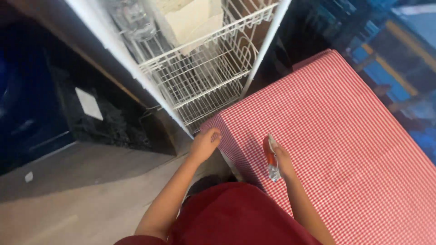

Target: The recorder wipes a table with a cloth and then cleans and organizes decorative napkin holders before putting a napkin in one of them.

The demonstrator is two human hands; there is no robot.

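Hands first. Left hand (206, 143) sits on the near-left corner of the table covered w/ a red-and-white checked cloth (345, 136), fingers curled loosely over the corner edge, pressing or gripping the cloth there; nothing else in it as far as the view shows. Right hand (284, 161) rests on the tabletop close to the near edge, a little in from that same corner, closed around a small flat orange-and-silver packet or tube (271, 159). Packet stands on edge, lengthwise toward the far side, its silver end toward the person; thumb not visible, so can't tell exactly how it's pinched, only that the fingers wrap it from the right.

Judgement on doing this well: keep the left hand steady on the corner so the cloth doesn't slide or bunch, and keep the packet low and flat to the surface w/ a firm but not crushing hold, since a thin foil-type item would prob. crumple or leak if squeezed hard.

Around: white wire rack w/ shelves (204, 68) stands just beyond the table's left corner, holding a pale folded sheet or board up top. Dark counter w/ black stone-like front to the left, grey floor below. Person's red garment fills the bottom middle. Rest of the tabletop carries only the cloth in view.
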